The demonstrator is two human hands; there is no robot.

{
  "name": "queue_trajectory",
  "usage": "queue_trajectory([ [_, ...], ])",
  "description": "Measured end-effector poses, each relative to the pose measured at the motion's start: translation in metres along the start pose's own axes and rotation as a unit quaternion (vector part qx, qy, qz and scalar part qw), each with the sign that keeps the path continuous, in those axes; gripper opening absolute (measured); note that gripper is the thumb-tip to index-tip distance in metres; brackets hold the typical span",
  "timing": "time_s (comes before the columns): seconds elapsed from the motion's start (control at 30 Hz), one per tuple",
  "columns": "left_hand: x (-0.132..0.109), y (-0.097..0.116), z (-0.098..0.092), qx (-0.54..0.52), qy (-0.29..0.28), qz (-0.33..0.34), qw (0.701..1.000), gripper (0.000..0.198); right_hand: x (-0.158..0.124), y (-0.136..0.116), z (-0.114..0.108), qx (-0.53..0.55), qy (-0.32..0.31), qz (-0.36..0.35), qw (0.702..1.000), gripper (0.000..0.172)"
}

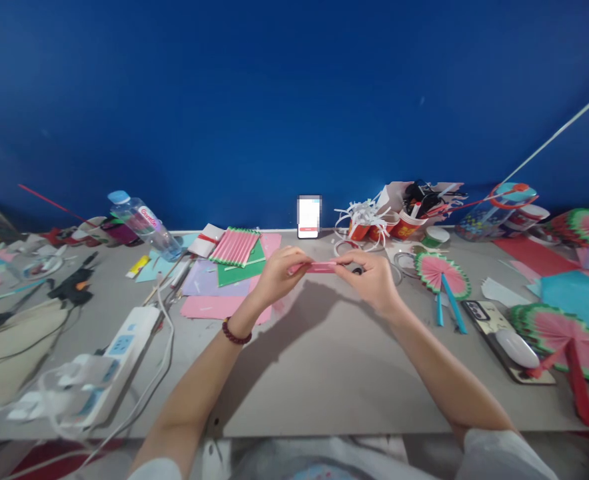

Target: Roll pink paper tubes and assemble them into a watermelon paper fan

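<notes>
A narrow strip of pink paper (323,267) is stretched level between my two hands, above the middle of the desk. Its left end is pinched in the fingers of my left hand (287,272), whose wrist wears a dark red bead bracelet (236,331). My right hand (367,277) grips the strip's right end between thumb and fingers. Whether the strip is folded in layers is too small to tell. Left of my hands lies a pleated pink and green paper (235,246) on green and pink sheets. A round watermelon-patterned paper fan (442,275) with blue sticks rests to the right.
A white power strip (119,363) with plugs and cables lies front left, near a black glue gun (76,283). A clear bottle (147,223) leans behind. A lit phone (308,217) stands against the blue wall. Paper cups (407,227) hold tools; a white mouse (516,349) sits right.
</notes>
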State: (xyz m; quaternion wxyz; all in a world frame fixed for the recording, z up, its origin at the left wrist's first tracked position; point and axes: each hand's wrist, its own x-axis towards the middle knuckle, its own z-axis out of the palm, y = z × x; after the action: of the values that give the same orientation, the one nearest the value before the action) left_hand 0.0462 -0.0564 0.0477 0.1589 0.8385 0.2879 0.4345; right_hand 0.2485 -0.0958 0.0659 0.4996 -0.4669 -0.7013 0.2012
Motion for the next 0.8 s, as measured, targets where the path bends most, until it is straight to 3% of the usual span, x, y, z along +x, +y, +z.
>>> queue_trajectory([
  [0.2,-0.002,0.017,0.010,-0.048,0.052,0.019,0.997,0.012,-0.009,-0.012,0.009,-0.059,0.020,-0.120,0.991,0.011],
  [0.53,-0.004,0.023,0.013,-0.130,0.090,-0.037,0.987,0.009,-0.012,-0.021,0.010,-0.070,0.052,-0.119,0.989,0.012],
  [0.8,-0.005,0.027,0.015,-0.105,0.118,0.018,0.987,0.010,-0.013,-0.019,0.012,-0.086,0.086,-0.168,0.978,0.018],
])
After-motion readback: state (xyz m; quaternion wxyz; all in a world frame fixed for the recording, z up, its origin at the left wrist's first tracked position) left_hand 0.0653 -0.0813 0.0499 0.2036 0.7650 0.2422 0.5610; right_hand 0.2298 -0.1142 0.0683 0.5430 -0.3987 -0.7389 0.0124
